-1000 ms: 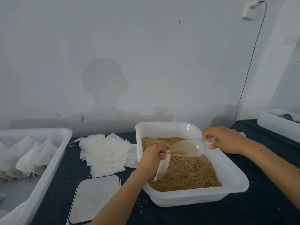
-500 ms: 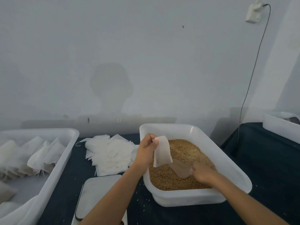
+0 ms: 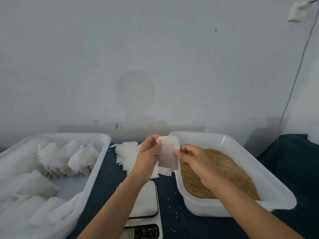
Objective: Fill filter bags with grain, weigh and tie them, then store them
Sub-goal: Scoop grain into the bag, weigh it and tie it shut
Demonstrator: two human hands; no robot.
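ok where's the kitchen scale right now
In the head view the scale sits low and centre on the dark table, between the tub of filled bags on the left and the grain tub on the right, partly under the left forearm.

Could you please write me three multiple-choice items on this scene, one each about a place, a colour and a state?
1. Where is the scale?
A. Between the two tubs
B. Inside the grain tub
C. On the wall

2. What colour is the table covering?
A. Red
B. Dark blue
C. Yellow

3. How is the filter bag held?
A. Lying on the scale
B. By the left hand alone
C. By both hands

Answers: 1 A, it sits between the left tub and the grain tub. 2 B, dark cloth shows around the scale. 3 C, the left hand and right hand each pinch a side.
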